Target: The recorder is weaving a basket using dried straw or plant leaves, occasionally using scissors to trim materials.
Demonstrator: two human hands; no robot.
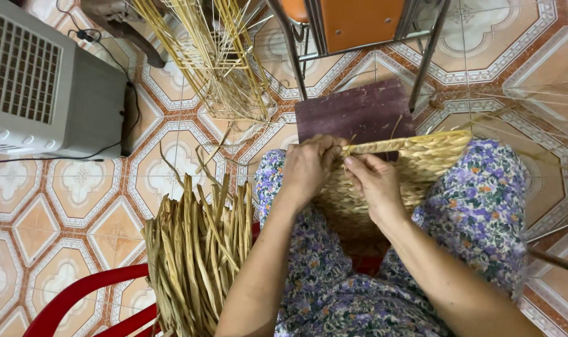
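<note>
basket: pale woven straw basket (pixel 415 163), rough, matt
bundle: dry tan fibre strips (pixel 196 249), coarse
floor: glossy patterned ceramic tiles (pixel 78 206)

Straw-yellow woven basket (pixel 415 163), purple floral trousers (pixel 483 200), orange-patterned floor tiles (pixel 65 206)

Single head-worn view, looking steeply down from above the seated person's lap. Close range: forearms enter from the near edge, both hands mid-frame. Tiled floor (pixel 84 206) fills the left and far parts; chair legs (pixel 290 56) stand at the far edge. No second view.
</note>
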